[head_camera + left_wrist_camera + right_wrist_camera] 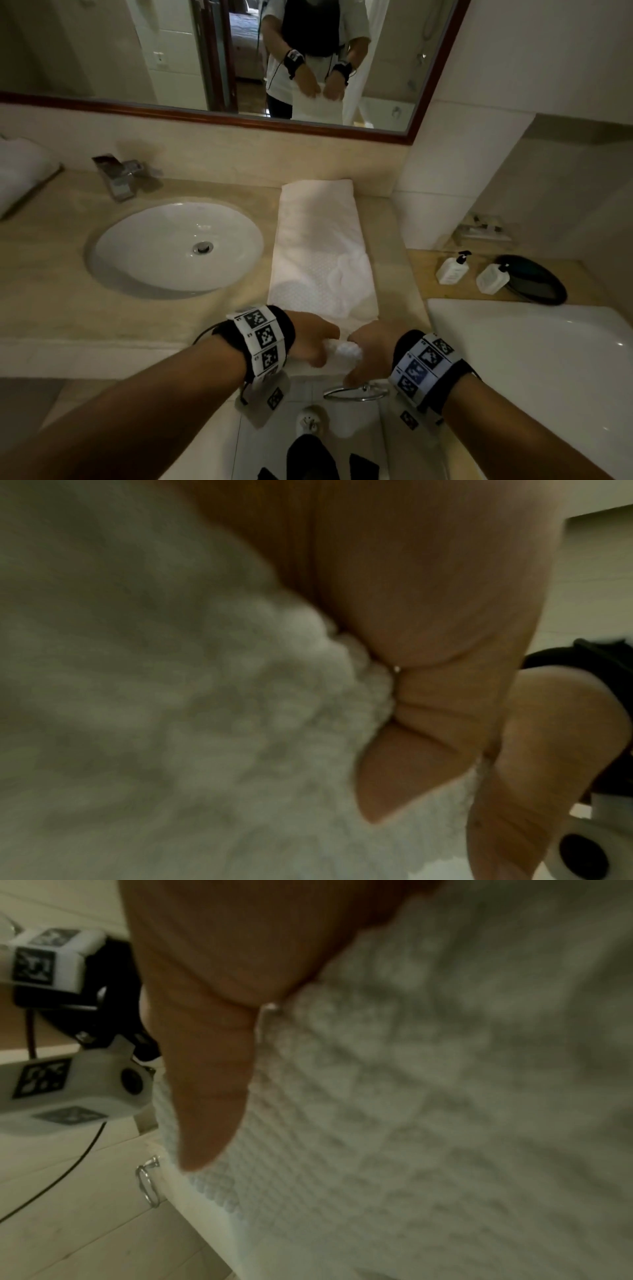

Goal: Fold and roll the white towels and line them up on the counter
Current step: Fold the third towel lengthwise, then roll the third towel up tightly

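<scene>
Both your hands are on the near end of the white towel (322, 260), close together at the front edge of the table (51, 260). Left hand (313, 342) has its fingers curled round the bunched near end; the left wrist view shows fingers (428, 710) dug into the terry. Right hand (371, 349) grips the same end from the other side, thumb (209, 1096) pressed along the waffle weave. A short rolled bit of towel shows between your two hands.

Rest of the towel lies flat as a long folded strip, running from the front edge to the back wall, just right of the sink (174, 245). Its near part is rumpled, with a waffle panel showing.

Faucet (118, 174) sits behind the sink. More white towelling (20, 171) is at the far left. Two pump bottles (452, 269) and a dark round tray (537, 281) sit on the lower ledge to the right. Chrome ring (356, 392) hangs below the table edge, under your right hand. Mirror (102, 51) above shows both hands on the towel.
</scene>
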